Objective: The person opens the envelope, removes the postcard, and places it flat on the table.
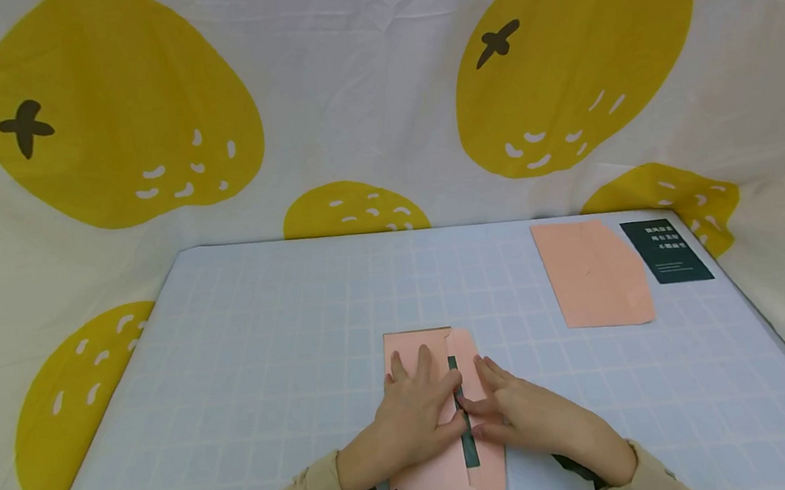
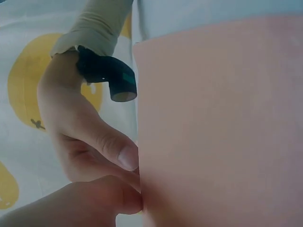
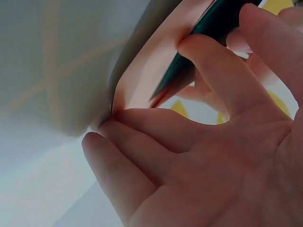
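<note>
A pink paper envelope (image 1: 429,482) lies upright before me in the head view, with a dark green strip (image 1: 470,452) showing along its right-hand flap. My left hand (image 1: 414,418) presses on its left part, fingers spread and thumb side by the strip. At the flap's right edge, my right hand (image 1: 538,415) pinches the pink flap (image 3: 151,66), seen between thumb and fingers in the right wrist view. Dark green card (image 3: 177,68) shows beside that flap. The pink sheet (image 2: 222,113) fills much of the left wrist view and hides the left hand's other fingers.
Toward the back right of the gridded table (image 1: 283,315) lie a second pink paper piece (image 1: 591,278) and a dark green card with white print (image 1: 667,250). A white curtain (image 1: 371,68) with yellow fruit shapes hangs behind. Each wrist has a black camera strap.
</note>
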A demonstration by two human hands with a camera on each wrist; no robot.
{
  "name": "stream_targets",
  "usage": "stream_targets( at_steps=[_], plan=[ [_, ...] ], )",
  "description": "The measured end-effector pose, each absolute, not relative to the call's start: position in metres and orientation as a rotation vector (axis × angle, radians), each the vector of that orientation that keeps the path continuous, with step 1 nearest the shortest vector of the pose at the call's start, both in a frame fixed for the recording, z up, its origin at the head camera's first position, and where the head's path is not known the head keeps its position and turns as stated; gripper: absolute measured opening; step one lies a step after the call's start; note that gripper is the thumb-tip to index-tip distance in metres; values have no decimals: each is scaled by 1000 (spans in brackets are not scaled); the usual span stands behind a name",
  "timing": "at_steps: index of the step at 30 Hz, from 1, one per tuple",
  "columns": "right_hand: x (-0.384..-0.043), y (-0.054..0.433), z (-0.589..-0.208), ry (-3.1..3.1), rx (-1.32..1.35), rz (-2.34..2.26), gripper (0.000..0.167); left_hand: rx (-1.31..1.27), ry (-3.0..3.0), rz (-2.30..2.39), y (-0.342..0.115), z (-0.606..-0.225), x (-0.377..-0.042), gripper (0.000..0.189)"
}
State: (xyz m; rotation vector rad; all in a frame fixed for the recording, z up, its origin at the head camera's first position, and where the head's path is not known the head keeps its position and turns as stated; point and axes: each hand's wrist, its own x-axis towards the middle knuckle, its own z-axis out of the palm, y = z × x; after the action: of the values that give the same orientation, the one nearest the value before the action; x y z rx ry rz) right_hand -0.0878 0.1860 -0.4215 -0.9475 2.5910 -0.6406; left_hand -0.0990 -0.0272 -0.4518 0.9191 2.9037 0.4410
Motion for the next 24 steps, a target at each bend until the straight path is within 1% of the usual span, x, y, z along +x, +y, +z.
stream_targets(
  at_steps=[7,15,19,24],
  plan=[
    [-88,187,-421,2587,-948,-644,44,929,2912,390,-26,-452,-100,33],
    [-92,192,-422,2535,-862,-727,47,929,2924,334,-26,-453,-99,34],
    [-90,193,-422,2521,-880,-695,54,930,2921,315,-25,-453,-99,35],
    [-85,190,-421,2475,-876,-657,68,934,2924,310,-25,-451,-98,37]
  ],
)
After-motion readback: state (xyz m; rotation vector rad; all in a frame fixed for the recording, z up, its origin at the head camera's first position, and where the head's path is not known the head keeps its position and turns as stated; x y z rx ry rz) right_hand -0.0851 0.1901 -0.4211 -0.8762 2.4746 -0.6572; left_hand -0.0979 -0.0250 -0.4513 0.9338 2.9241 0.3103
